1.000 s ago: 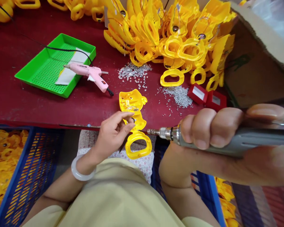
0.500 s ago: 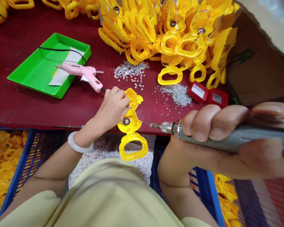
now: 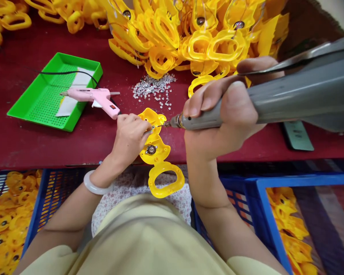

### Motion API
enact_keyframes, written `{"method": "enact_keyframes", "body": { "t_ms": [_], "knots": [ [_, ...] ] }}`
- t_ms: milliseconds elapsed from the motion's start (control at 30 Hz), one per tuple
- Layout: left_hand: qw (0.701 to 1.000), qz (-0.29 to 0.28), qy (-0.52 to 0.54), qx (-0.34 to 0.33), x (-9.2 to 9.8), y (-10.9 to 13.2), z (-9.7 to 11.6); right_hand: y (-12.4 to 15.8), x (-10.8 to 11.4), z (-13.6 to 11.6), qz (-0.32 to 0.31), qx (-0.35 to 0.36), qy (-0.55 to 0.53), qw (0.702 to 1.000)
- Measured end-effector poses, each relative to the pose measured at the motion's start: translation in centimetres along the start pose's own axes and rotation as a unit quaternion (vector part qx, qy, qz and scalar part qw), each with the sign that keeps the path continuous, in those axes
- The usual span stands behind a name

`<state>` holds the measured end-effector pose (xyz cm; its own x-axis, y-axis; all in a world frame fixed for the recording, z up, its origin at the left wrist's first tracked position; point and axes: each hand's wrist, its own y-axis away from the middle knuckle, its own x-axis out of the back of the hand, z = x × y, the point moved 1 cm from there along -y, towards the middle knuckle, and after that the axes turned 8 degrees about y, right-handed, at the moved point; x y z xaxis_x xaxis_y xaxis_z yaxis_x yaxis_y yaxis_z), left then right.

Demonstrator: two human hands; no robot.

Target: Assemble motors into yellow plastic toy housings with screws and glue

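Red workbench (image 3: 31,149) — green tray (image 3: 77,63), pink glue gun (image 3: 96,97), yellow plastic parts (image 3: 163,36).

Head cam, fwd & down, close on left hand (image 3: 129,139), right hand (image 3: 218,118); prob. wide-angle.

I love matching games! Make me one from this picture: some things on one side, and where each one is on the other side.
Things:
1. pink glue gun
2. white bangle
3. grey rotary tool
4. yellow plastic piece

Places:
A. gripped in the right hand
B. lying across the green tray
C. held in the left hand
D. around the left wrist

Right pairs: 1-B, 2-D, 3-A, 4-C.
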<state>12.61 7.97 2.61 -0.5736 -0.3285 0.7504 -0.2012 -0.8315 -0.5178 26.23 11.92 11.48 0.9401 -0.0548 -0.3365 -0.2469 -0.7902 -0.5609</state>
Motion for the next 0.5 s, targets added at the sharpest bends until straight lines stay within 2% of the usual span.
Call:
{"method": "enact_keyframes", "body": {
  "t_ms": [233,400,500],
  "knots": [
    [0.997,-0.003,-0.059,-0.057,0.1,0.0,0.1,0.4,-1.3,1.6,0.055,-0.019,0.076,0.995],
    [0.993,-0.006,-0.084,-0.086,0.3,0.0,0.2,0.9,-1.3,3.6,0.033,0.013,0.126,0.991],
    [0.990,0.004,-0.106,-0.091,0.1,0.0,0.3,1.0,-1.3,4.1,0.011,-0.002,0.131,0.991]
  ]
}}
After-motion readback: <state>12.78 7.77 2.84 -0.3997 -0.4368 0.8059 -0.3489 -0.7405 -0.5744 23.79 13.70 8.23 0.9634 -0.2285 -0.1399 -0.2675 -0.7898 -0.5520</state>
